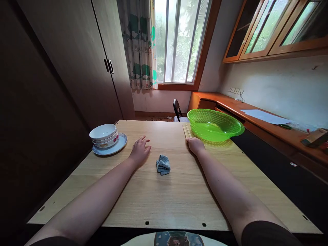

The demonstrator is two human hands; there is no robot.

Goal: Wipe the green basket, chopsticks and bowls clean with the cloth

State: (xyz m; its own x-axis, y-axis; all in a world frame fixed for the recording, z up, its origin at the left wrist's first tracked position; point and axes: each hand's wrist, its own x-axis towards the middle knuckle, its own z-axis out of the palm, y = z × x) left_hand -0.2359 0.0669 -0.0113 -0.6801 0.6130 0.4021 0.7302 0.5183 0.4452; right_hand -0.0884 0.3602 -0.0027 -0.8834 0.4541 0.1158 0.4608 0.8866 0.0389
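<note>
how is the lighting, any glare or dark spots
Head view: the window is blown out; the wardrobe darkens toward the left edge; the green basin catches highlights; pale chopsticks at the right hand blend into the tabletop.

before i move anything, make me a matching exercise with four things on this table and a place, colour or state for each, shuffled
Things:
1. bowls
2. chopsticks
3. cloth
4. basin

Descriptions:
A. in the right hand
B. bright green
C. stacked on a plate
D. grey-blue and bunched up

Right pairs: 1-C, 2-A, 3-D, 4-B
</note>
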